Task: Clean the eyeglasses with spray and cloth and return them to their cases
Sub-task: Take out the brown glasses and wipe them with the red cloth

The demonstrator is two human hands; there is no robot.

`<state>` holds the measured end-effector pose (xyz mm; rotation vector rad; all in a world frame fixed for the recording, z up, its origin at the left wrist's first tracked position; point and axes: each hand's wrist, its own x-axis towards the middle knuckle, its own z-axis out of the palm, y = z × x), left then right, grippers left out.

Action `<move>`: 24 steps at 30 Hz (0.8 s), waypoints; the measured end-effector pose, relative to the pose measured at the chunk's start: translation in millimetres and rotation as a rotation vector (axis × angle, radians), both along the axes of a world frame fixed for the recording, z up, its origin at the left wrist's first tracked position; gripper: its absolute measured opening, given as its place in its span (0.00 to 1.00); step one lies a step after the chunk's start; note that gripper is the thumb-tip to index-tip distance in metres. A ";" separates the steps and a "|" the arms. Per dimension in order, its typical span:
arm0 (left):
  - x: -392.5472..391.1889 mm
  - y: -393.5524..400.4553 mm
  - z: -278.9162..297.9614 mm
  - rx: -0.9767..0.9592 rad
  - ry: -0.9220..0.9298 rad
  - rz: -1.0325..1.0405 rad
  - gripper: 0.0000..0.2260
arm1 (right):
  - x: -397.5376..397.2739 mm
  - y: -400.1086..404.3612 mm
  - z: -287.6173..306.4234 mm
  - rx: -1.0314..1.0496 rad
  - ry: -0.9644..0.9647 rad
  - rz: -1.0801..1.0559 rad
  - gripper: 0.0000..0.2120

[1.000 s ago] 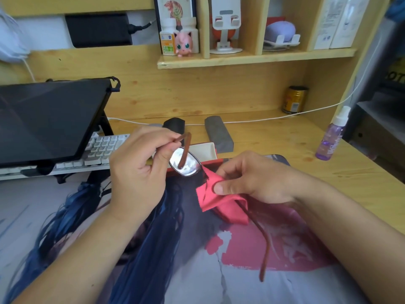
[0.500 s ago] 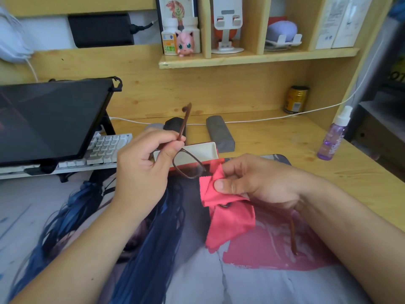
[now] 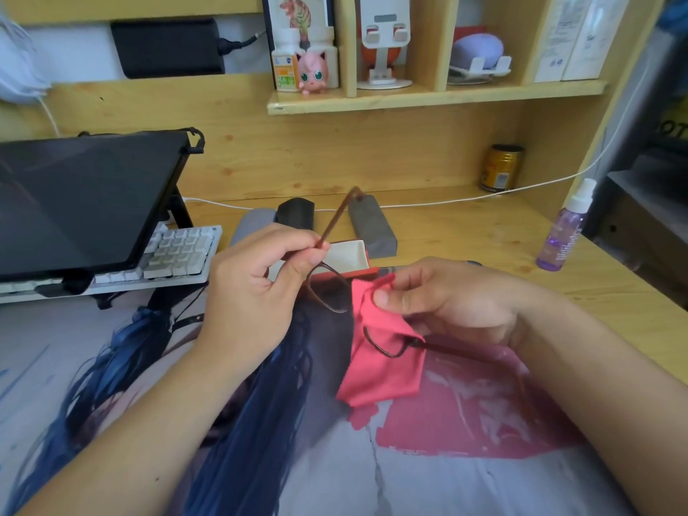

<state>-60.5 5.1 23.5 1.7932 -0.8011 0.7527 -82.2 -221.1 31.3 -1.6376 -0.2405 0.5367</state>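
My left hand (image 3: 257,288) pinches the brown-framed eyeglasses (image 3: 327,292) at the hinge of one lens, with that temple arm pointing up and away. My right hand (image 3: 443,296) presses a red cloth (image 3: 379,366) around the other lens, thumb on top; the second temple arm trails right under my wrist. Behind the hands lies an open red case (image 3: 353,255) with a white lining. A dark grey case (image 3: 372,225) and a black case (image 3: 296,214) lie further back. The purple spray bottle (image 3: 566,229) stands at the right on the desk.
A tilted dark screen (image 3: 82,199) over a white keyboard (image 3: 175,251) fills the left. A printed desk mat (image 3: 409,459) lies under my arms. A gold can (image 3: 500,167) and a white cable (image 3: 465,197) sit at the back; the shelf (image 3: 428,96) above holds small items.
The glasses have turned in my left hand, so the temple arm now points up. The cloth has unfolded and hangs lower, wrapped over the right lens.
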 end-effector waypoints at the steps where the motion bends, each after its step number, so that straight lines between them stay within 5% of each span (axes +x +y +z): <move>1: -1.1 0.1 0.7 0.016 -0.023 -0.001 0.05 | 1.3 -2.8 0.9 0.050 0.000 -0.031 0.15; 8: -6.0 -7.8 1.2 0.123 -0.154 -0.042 0.07 | -5.4 20.9 1.1 0.393 0.003 -0.056 0.14; 16: -0.9 -6.3 -2.9 0.132 -0.149 -0.018 0.05 | -8.2 28.7 -5.5 -0.019 -0.139 -0.072 0.08; 24: -3.7 -10.0 -2.9 0.100 -0.075 -0.071 0.04 | -12.1 25.1 1.5 0.029 -0.013 0.036 0.05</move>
